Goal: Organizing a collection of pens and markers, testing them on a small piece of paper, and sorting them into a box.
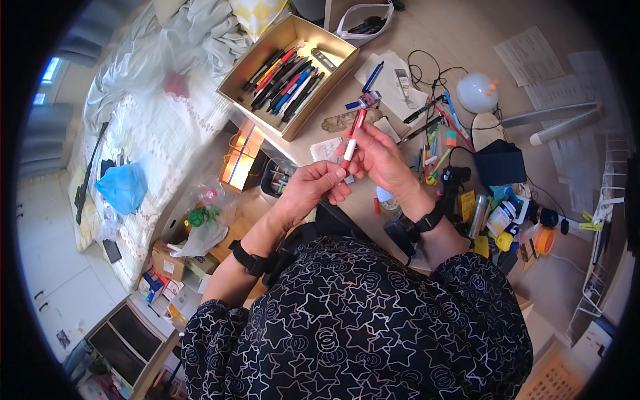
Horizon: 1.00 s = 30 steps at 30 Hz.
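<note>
A slim red-and-white pen (351,148) is held upright at a slant in front of my chest. My right hand (381,160) grips it along its barrel between thumb and fingers. Thumb and forefinger of my left hand (315,185) close at the pen's lower end, whose tip they hide. Just beyond the hands lies a patterned strip (341,121) with papers around it. A gold-coloured box (291,133) holding many pens (287,80) and a grey device (324,60) stands ahead on the left.
On the right, the desk is crowded with cables, loose pens, a white round lamp-like object (477,92), a dark blue pouch (500,162), bottles and an orange tape roll (544,241). A white pouch of dark pens (365,25) lies at the back. Left is a bed with a blue bag (121,187).
</note>
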Tool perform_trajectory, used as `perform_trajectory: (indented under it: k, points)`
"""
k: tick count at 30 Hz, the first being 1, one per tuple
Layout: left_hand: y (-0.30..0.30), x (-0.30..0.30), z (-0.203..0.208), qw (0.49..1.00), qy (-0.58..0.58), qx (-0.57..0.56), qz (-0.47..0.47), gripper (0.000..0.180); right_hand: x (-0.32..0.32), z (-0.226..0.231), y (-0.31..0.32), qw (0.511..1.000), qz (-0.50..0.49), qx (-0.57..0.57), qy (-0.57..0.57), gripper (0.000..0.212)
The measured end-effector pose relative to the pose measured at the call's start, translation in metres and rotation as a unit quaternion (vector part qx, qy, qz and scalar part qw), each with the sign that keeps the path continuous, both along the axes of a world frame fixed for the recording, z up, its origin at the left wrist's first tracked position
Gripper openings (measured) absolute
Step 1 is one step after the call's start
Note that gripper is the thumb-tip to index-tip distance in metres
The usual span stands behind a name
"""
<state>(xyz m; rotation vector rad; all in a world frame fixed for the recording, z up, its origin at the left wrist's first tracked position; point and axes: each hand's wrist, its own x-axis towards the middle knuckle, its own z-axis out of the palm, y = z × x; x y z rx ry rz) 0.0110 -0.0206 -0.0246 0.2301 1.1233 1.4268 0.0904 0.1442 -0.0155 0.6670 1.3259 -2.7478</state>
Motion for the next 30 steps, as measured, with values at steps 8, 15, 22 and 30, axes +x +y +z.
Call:
perform_trajectory:
  k: [8,15,22,30]
  points:
    - [-0.016,0.000,-0.002,0.997,-0.072,-0.003,-0.005,0.021,-0.010,-0.007,0.000,0.996,-0.059,0.065,-0.017,0.025]
    - [-0.010,-0.002,0.006,0.995,-0.097,-0.013,0.033,0.025,-0.015,-0.004,-0.013,0.996,-0.083,0.036,-0.012,0.019]
    - [-0.009,-0.004,0.007,0.996,-0.078,-0.009,0.043,0.024,-0.014,-0.006,-0.011,0.996,-0.083,0.034,0.001,0.018]
    - [-0.005,0.003,-0.001,0.995,0.036,0.000,0.093,0.016,-0.024,-0.001,-0.025,0.993,-0.106,0.041,0.031,0.028]
